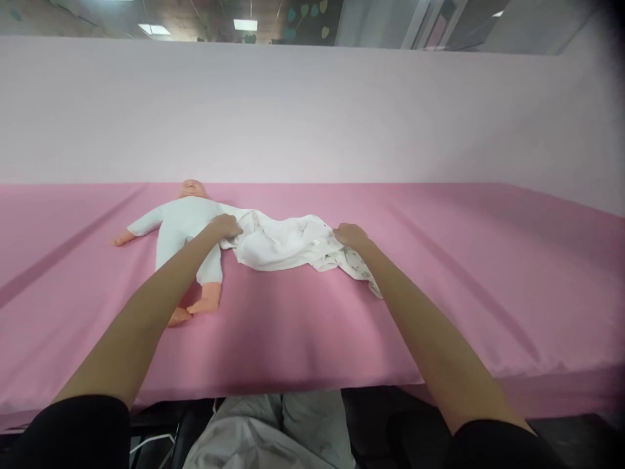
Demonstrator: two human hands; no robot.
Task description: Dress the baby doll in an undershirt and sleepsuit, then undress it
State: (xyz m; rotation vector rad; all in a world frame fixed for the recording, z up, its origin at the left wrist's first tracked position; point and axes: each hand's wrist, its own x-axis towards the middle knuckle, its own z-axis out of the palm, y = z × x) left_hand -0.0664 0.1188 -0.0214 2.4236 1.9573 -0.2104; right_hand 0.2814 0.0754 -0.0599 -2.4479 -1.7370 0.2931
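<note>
A baby doll (189,218) with a white cloth body lies on its back, its head toward the wall and its feet toward me. Beside it, a crumpled white baby garment (280,242) stretches to the right across the pink surface. My left hand (226,226) is closed on the garment's left end, close to the doll's arm on that side. With closed fingers, my right hand (350,235) grips the garment near its right end, where a printed part hangs toward me. My left forearm hides part of the doll's legs.
A pink sheet (293,339) covers the table, with its front edge just before my lap. Behind it rises a plain white partition (312,111). Ceiling lights (245,25) show above the partition.
</note>
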